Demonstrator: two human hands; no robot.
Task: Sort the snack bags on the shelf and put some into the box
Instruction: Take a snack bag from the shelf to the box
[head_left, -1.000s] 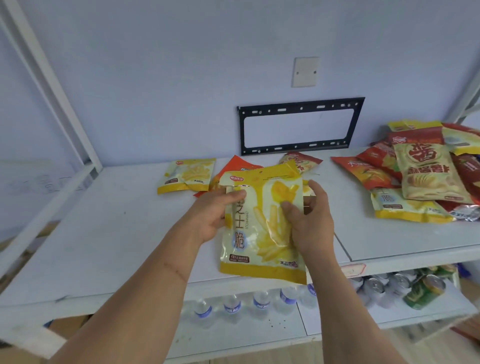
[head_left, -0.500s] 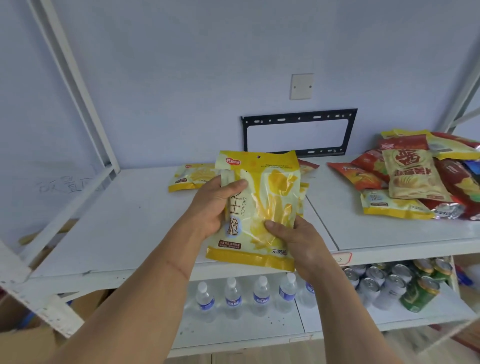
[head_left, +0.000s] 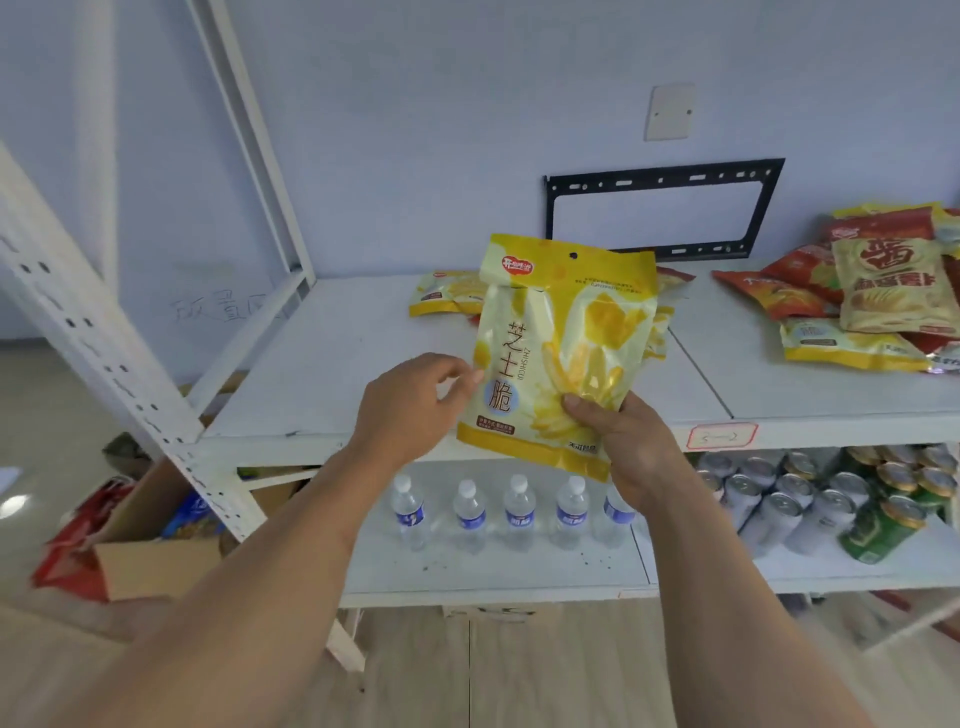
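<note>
The right hand (head_left: 626, 436) grips a glossy yellow snack bag (head_left: 558, 353) upright over the white metal shelf's (head_left: 332, 358) front edge; the left hand (head_left: 410, 408), fingers loosely curled, touches its side. Below left, an open brown cardboard box (head_left: 156, 558) holds blue and red packets.

Bag we hold (head_left: 561, 353): yellow and cream, brown characters, red logo.
Bags right of our right hand (head_left: 883, 291): red, orange, beige, yellow.
Shelf (head_left: 337, 364): white.
Bottles below our hands (head_left: 467, 514): clear, blue labels.
Cans (head_left: 878, 530): silver, green.
Box (head_left: 156, 561): brown.
</note>
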